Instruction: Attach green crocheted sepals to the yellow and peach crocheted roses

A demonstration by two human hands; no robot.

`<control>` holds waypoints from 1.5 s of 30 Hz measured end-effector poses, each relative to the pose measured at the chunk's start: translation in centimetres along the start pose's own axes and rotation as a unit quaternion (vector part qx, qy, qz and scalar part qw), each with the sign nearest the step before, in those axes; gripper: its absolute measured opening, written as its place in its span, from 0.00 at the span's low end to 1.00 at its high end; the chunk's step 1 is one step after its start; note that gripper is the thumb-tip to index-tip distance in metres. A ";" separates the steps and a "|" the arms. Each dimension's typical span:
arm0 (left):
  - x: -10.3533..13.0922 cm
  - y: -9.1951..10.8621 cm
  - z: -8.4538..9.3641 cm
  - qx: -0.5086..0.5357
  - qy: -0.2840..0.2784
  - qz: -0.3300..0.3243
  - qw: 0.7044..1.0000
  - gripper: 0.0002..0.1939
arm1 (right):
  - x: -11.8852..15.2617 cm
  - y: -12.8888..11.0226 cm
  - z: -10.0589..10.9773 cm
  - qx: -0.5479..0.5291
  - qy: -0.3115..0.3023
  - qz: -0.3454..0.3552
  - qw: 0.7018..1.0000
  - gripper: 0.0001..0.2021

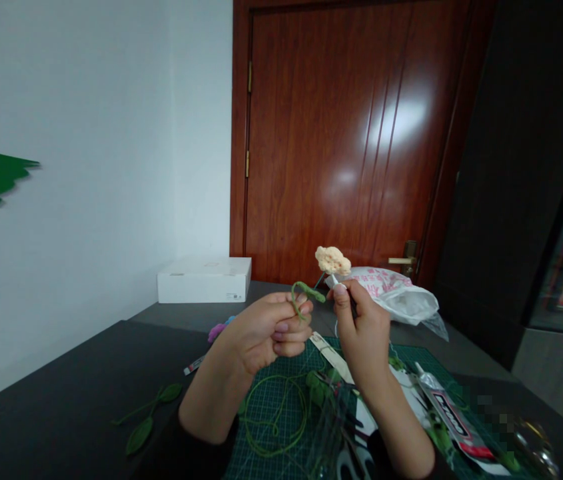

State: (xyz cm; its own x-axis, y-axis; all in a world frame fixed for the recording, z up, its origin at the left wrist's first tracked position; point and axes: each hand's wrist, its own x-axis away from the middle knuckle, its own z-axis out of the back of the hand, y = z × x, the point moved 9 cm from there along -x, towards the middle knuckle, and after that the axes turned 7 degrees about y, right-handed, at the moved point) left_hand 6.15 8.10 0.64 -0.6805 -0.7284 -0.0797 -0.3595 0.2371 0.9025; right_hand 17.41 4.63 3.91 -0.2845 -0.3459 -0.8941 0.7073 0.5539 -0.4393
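Both of my hands are raised above the table, close together. My left hand (pixel 281 330) is closed, pinching a green yarn-like strand (pixel 297 300) that curls up over the fingers. The strand's thicker end points toward the right hand. My right hand (pixel 358 320) is closed around the short white stem of a cream crocheted flower (pixel 332 260), which stands upright above the fingertips. A thin dark green piece sticks up between the hands; what it belongs to is unclear. Below lies a loose coil of green yarn (pixel 275 417) on the green cutting mat (pixel 261 467).
Scissors (pixel 348 460) and a glue tube (pixel 454 420) lie on the mat's right side. Green leaves (pixel 146 420) rest on the dark table at left. A white box (pixel 204 281) and a plastic bag (pixel 391 293) stand at the back, before a wooden door.
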 end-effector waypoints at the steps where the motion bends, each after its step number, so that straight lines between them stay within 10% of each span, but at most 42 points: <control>1: 0.0 0.0 0.0 0.002 -0.001 0.002 1.000 0.09 | 0.0 0.0 0.0 -0.001 -0.003 0.002 1.000 0.17; 25: -0.2 -1.4 -0.5 0.115 -0.072 0.099 0.986 0.09 | -0.5 1.2 -0.9 -0.117 -0.047 -0.083 0.988 0.18; 45: -0.3 -0.3 -0.8 0.064 -0.072 -0.002 0.995 0.11 | -0.1 2.9 -2.8 -0.278 -0.086 -0.200 0.935 0.20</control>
State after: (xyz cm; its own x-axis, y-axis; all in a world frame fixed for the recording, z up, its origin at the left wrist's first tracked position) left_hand 6.94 7.71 0.76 -0.7600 -0.6319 -0.1520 -0.4350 0.3208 0.8414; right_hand 17.66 8.37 2.44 -0.3118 -0.7009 -0.6415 0.1066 0.6451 -0.7566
